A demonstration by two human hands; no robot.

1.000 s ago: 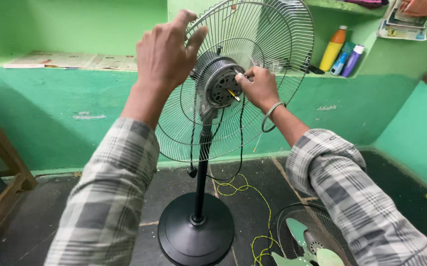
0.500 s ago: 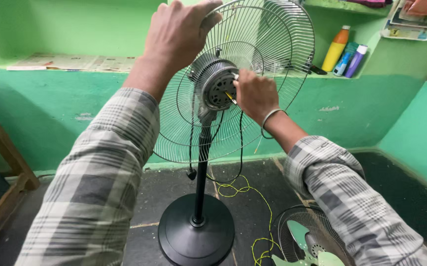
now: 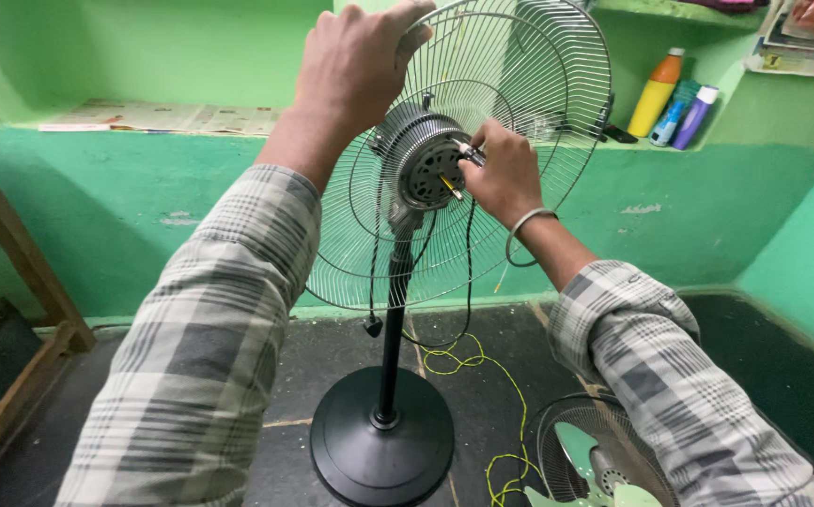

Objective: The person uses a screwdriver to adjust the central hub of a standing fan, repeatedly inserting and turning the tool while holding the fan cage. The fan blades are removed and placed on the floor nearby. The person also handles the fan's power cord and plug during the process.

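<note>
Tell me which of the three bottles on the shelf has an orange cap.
The tall yellow bottle, leftmost of the three on the green shelf. The teal bottle beside it and the purple bottle on the right are shorter; the purple one has a white cap.

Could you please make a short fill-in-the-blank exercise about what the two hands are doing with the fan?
1. The left hand grips the top of the wire ____.
2. The right hand works at the fan's ____, in the middle of the guard.
3. The fan stands on a round ____ base.
4. A yellow ____ lies on the floor.

Missing words: guard; motor; black; cord
</note>
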